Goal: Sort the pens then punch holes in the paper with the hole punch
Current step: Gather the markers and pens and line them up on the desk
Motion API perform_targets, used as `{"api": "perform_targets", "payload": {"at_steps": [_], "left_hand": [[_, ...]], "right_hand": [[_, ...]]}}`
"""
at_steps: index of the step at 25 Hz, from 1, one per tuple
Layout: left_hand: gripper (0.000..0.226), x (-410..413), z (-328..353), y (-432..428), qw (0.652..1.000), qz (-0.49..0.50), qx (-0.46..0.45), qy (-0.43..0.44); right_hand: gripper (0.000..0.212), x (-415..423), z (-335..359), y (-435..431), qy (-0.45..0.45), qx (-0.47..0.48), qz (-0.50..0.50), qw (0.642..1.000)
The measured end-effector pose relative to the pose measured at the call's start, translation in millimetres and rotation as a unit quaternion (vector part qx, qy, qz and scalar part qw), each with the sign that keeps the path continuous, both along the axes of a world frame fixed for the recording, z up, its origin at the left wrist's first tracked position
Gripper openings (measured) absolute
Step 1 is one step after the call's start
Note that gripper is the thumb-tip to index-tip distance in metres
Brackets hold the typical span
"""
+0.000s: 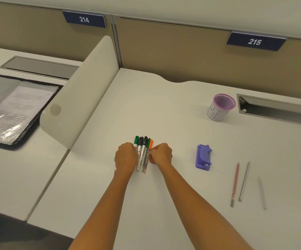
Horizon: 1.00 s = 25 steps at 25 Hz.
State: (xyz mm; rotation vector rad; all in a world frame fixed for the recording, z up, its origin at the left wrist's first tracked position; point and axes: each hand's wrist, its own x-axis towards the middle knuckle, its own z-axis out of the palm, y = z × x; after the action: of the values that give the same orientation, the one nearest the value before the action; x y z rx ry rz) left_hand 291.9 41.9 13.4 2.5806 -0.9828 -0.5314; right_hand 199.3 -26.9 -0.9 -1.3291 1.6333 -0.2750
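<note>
Pens [142, 153] sit bunched, left hand [126, 156] and right hand [161, 154] clamped on either side, well apart from hole punch [203, 157].

— That desk top [146, 105] looks like smooth matt laminate, no shine at all.
— The markers [142, 154] do shine, though: glossy silvery barrels, plastic caps.
— The hole punch [203, 156] is lilac plastic, faintly glossy, with small bright metal pins.
— And the pen cup [221, 107]: pink wire mesh, wrapped in paper.
— On the next desk, the clear sleeve [0, 127] is crinkled, very glossy plastic over printed paper [25, 103].
— The back partition [182, 56] seems to be matt cloth.
</note>
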Motion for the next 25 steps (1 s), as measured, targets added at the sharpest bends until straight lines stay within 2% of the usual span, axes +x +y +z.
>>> {"api": "perform_targets", "payload": {"at_steps": [4,10,15,18,21,23,25], "left_hand": [[0.025,0,-1,0,1.0,0.0,0.001,0.003],[0.033,2,1,1,1.0,0.022,-0.018,-0.006],[0.031,-29,17,-6,0.992,0.019,-0.105,-0.064],[0.025,-77,25,-15,0.983,-0.014,-0.178,-0.037],[0.017,-140,26,-16,0.98,-0.058,-0.187,0.029],[0.017,-184,22,-18,0.982,-0.093,-0.152,0.07],[0.021,-225,14,-25,0.98,-0.141,-0.104,0.094]], "right_hand": [[0.012,1,0,0,-0.005,-0.001,0.002,1.0],[0.009,-12,2,2,-0.016,0.004,-0.002,1.0],[0.008,-46,15,1,-0.047,0.002,-0.014,0.999],[0.011,-79,30,-1,-0.082,-0.035,-0.007,0.996],[0.012,-137,43,-8,-0.107,-0.078,-0.021,0.991],[0.012,-192,42,-18,-0.042,-0.127,-0.046,0.99],[0.015,-254,34,-29,0.081,-0.164,-0.052,0.982]]}}
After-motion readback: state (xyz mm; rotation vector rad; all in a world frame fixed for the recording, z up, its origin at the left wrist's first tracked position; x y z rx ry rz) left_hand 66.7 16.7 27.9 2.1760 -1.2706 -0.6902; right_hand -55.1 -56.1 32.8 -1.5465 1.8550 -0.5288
